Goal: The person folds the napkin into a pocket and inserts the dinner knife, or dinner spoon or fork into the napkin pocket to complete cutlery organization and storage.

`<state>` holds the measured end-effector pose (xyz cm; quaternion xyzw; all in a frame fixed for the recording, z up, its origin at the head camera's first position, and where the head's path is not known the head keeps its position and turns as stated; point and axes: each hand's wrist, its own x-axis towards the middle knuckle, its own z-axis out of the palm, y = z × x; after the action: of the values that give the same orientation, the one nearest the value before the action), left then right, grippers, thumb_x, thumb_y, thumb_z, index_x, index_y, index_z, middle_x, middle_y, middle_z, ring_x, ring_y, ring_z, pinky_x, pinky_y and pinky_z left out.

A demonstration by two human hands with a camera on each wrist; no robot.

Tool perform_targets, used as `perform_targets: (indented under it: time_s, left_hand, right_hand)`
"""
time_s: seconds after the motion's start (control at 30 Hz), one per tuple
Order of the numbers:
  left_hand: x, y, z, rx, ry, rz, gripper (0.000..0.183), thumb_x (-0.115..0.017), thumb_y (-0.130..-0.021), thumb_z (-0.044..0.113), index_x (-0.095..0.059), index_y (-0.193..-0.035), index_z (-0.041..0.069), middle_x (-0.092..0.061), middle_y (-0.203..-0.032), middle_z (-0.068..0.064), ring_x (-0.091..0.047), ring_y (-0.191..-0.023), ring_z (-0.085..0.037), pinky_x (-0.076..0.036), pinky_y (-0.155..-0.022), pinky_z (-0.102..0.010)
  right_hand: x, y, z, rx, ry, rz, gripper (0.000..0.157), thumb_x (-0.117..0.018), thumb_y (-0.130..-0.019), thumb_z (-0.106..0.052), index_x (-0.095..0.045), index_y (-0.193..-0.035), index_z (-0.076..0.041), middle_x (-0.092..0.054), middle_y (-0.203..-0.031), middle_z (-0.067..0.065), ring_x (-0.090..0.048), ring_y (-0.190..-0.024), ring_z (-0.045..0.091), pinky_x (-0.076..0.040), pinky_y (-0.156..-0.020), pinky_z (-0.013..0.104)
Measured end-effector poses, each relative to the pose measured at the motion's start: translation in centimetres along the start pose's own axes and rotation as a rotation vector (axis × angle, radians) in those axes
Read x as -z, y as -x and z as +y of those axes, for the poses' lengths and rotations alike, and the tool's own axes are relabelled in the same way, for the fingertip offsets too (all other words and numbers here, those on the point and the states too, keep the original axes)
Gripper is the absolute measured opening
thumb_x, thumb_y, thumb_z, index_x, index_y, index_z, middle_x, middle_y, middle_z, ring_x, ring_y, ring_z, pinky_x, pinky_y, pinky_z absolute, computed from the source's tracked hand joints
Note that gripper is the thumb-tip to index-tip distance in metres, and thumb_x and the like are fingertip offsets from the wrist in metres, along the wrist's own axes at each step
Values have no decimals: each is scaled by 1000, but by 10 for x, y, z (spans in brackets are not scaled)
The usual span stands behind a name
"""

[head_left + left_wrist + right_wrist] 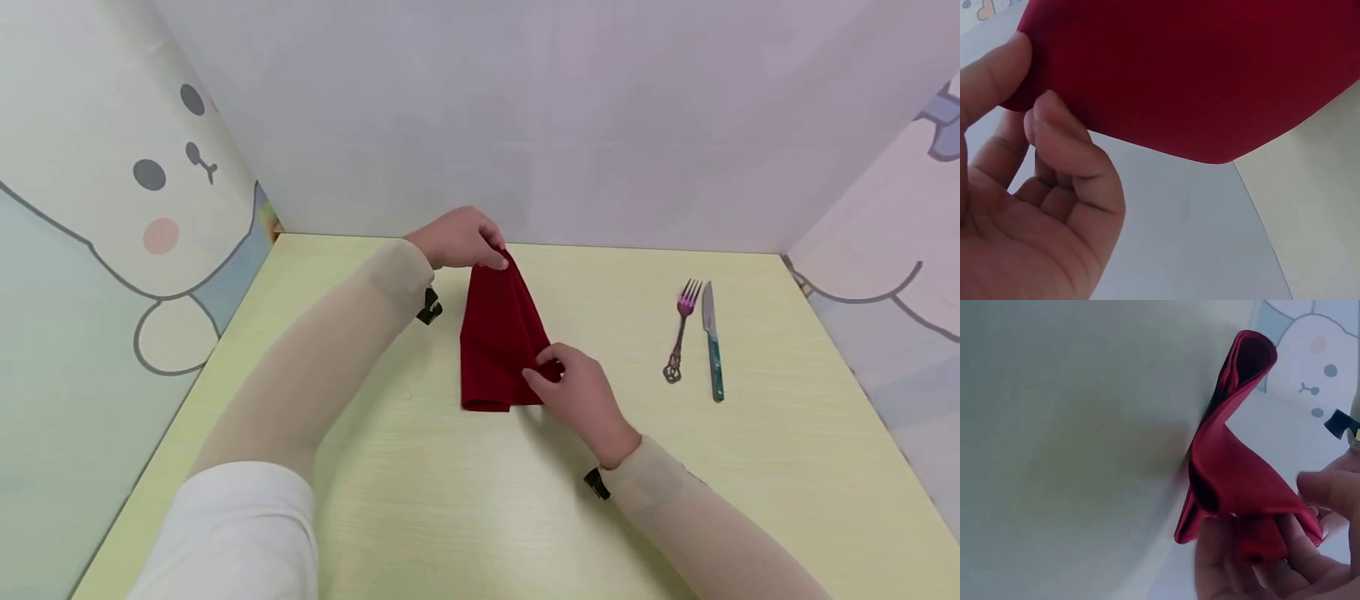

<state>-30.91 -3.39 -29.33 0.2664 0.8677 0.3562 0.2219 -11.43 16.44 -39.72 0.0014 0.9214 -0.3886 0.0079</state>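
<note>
A dark red cloth napkin (pixel 491 333), folded into a tapering shape, is at the middle of the table. Its narrow far end is pinched by my left hand (pixel 461 237); the left wrist view has thumb and fingertips on a corner of the cloth (pixel 1197 75). At the near right edge, my right hand (pixel 581 396) holds the fabric with thumb and index finger curved toward each other. From the right wrist, the napkin (pixel 1241 469) shows rolled, layered folds, and fingers reach in under a flap, partly hidden by it.
Right of the napkin, a fork (pixel 684 321) with purplish tines and a knife (pixel 712 350) with a teal handle lie side by side. The pale wooden table (pixel 420 517) meets a whitish wall (pixel 480 125) at the back. Panels with cartoon prints stand at both sides.
</note>
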Motion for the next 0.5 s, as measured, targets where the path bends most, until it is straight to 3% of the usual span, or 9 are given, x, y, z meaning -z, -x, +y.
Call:
perform_targets:
  time_s: [0.17, 0.3, 0.4, 0.5]
  left_hand:
    - [2, 1, -2, -3, -16, -9, 9, -75, -94, 20, -74, -92, 11, -65, -91, -5, -48, -83, -18, -41, -70, -33]
    - [10, 4, -6, -12, -13, -5, 10, -73, -96, 23, -74, -101, 14, -66, -104, -2, -50, -91, -18, -43, -75, -35]
    - [17, 6, -10, -34, 32, -17, 12, -70, -99, 24, -71, -106, 14, -63, -106, -5, -44, -80, -18, -38, -70, -34]
    - [25, 8, -14, -64, 88, -32, 14, -67, -100, 24, -67, -107, 12, -62, -104, -8, -38, -75, -19, -34, -67, -34]
  right_hand:
    - [-1, 1, -1, 37, 9, -23, 6, -67, -98, -13, -65, -101, -8, -65, -84, 2, -55, -66, 18, -49, -61, 33]
    - [2, 3, -5, 60, -64, -16, 6, -55, -104, -12, -53, -107, -7, -60, -79, 6, -51, -60, 19, -47, -56, 33]
    - [7, 2, -12, 26, -209, -33, 21, -49, -107, -13, -44, -126, -6, -67, -93, 11, -56, -63, 20, -47, -58, 33]
    - [14, 1, -23, -47, -444, -87, 40, -49, -108, -14, -37, -145, -8, -70, -114, 15, -69, -79, 22, -55, -68, 33]
